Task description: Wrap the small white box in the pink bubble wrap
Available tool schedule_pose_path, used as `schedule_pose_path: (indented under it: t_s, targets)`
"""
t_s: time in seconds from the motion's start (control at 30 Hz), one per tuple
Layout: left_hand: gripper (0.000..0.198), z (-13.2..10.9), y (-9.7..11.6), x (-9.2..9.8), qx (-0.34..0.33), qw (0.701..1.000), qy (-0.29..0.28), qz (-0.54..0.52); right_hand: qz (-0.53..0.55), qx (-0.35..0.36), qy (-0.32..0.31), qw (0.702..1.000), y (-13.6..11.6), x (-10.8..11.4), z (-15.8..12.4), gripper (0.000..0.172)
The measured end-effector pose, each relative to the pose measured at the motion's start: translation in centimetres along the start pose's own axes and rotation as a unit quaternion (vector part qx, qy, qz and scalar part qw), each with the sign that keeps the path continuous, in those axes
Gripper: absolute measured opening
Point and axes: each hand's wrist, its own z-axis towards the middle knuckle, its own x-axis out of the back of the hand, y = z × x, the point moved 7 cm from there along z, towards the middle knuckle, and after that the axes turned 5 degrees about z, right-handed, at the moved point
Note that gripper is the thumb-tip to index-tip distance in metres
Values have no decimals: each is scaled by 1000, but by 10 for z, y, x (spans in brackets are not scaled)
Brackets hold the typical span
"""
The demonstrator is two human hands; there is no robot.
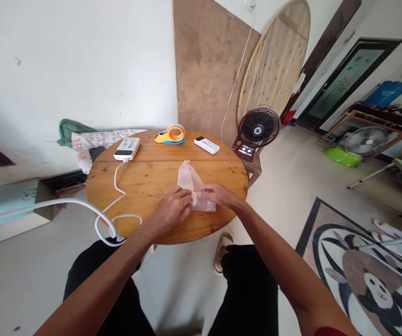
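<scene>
A crumpled piece of clear bubble wrap (187,176) lies on the round wooden table (151,179), near its front right part. My left hand (174,205) has its fingers curled closed on the wrap's left side. From the right, my right hand (219,193) pinches the wrap at its middle, fingertips close to those of the left hand. Whether anything lies inside the folds is hidden. Beyond the hands stand an orange and blue tape dispenser (170,135) and a white power bank (207,145). Another white power bank (127,148), with a cable plugged in, is at the left.
A white cable (116,184) loops over the table's left side and hangs past the front edge. Close to the right edge, a dark red fan (257,131) sits on a wooden stool (256,167). Printed sacking (81,144) lies against the back left edge.
</scene>
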Motion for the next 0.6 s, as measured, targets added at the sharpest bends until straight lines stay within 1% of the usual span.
schedule_pose_path:
  t_s: [0.1,0.2,0.33,0.43,0.5,0.6]
  targets:
    - [18,0,-1,-2,-3,1000,2,6,21,-37,13,999,15,-7,-4,31]
    - [17,0,-2,-4,-4,1000,4,15,-8,-66,84,994,21,-8,-8,29]
    - [17,1,-3,-5,8,999,-16,36,-44,-82,145,985,17,-10,-10,25]
    - [25,2,-1,-5,0,999,-24,38,-53,-98,176,978,13,-10,-13,21]
    - [30,3,1,-5,-20,998,-26,47,-59,-113,188,974,12,-9,-15,23]
    - [29,3,3,-7,-37,996,-33,76,-43,-119,196,972,11,-9,-15,29]
